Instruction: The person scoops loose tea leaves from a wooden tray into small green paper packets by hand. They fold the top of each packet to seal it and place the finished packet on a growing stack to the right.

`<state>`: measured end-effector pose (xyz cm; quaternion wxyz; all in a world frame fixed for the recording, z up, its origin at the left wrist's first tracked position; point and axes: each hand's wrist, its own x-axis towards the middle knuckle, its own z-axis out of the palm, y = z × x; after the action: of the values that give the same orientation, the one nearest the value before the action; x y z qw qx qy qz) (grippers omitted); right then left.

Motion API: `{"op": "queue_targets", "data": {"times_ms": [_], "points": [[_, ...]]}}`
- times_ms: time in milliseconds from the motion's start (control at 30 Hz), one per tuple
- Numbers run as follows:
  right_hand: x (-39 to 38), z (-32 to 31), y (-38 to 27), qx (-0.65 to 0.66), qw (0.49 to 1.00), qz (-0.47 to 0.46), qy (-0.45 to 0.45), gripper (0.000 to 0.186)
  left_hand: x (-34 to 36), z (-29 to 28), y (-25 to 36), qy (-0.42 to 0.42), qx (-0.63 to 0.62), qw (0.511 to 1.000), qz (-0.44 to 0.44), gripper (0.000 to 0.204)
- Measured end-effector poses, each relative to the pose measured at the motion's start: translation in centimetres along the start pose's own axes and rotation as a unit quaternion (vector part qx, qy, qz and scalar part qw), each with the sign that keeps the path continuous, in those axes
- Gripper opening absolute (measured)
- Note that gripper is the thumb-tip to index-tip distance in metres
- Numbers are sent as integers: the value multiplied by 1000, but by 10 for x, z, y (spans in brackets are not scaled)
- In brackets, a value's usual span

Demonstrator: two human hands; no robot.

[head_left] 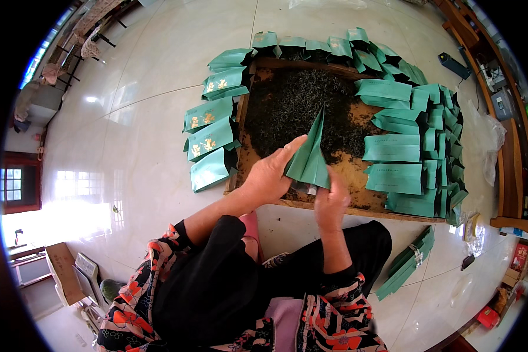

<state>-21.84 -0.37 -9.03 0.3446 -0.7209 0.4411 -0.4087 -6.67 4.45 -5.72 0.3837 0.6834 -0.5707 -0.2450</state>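
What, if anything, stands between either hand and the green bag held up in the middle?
Nothing visible does: the left hand and right hand both hold the green bag directly, one at each side.

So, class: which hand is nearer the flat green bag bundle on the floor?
Right. In the picture, the right hand is up and left of the flat green bag bundle; the left hand is farther that way.

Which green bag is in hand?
The green bag over the near side of the wooden tray, between the left hand and right hand, both holding it; neither touches the other green bags.
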Motion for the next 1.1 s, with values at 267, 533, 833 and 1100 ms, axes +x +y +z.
{"op": "queue_targets", "data": {"times_ms": [267, 533, 833, 1100], "points": [[-8, -3, 25, 130, 952, 274, -32, 22, 2, 6, 1, 23, 264, 957, 116, 46], [-31, 4, 40, 691, 466, 538, -127, 29, 3, 17, -4, 34, 283, 937, 200, 43], [-23, 20, 19, 616, 679, 398, -36, 31, -12, 40, -3, 3, 210, 966, 150, 43], [-26, 24, 62, 341, 912, 225, -45, 33, -37, 47, 31, -182, 165, 967, 69, 52]]}}
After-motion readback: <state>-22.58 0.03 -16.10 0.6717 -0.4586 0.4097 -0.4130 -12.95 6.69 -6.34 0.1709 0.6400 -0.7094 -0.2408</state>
